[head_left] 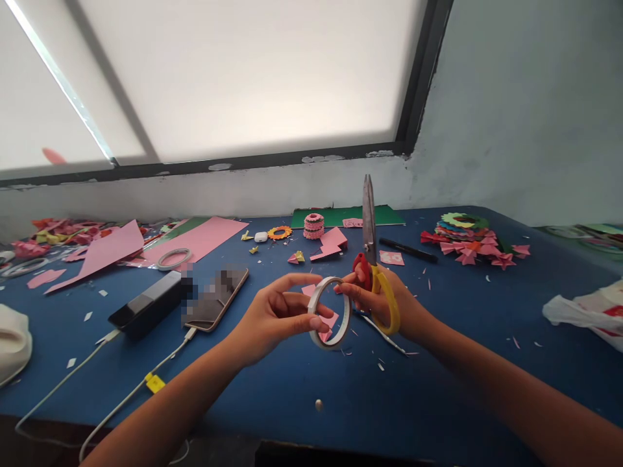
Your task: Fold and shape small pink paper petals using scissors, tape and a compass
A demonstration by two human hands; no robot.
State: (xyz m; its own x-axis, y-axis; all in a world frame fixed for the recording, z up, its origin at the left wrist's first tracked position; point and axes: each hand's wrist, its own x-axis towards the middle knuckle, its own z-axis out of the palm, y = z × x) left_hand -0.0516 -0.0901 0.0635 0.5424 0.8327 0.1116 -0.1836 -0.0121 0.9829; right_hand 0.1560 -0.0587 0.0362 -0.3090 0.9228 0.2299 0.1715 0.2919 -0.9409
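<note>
Two hands meet over the near middle of the blue table (pixel 438 395) in the head view. The left hand (pixel 275 311) grips the left side of a white tape roll (pixel 346 316), thumb low and fingers behind, the roll held up on edge with its opening facing the person. The right hand (pixel 406 303) pinches the roll's upper right edge with its fingertips and also carries scissors (pixel 370 240), blades together and pointing up, the red and yellow handles against the hand.

Behind the roll, pink scraps (pixel 327 325) show through its opening. Left of the hands lie a phone (pixel 224 298), partly blurred out, and a black power bank (pixel 150 301), each with a white cable. Farther left, a second tape roll (pixel 171 266) rests near a large pink sheet (pixel 214 235), and a paper pile (pixel 63 233) fills the far left corner.

At the far middle stand stacked pink rings (pixel 314 228), with an orange ring (pixel 271 233) and a white case (pixel 261 237) to their left. A black pen (pixel 409 250) lies right of the scissors; beyond it, a paper stack (pixel 464 240). A plastic bag (pixel 591 314) sits at the right edge.
</note>
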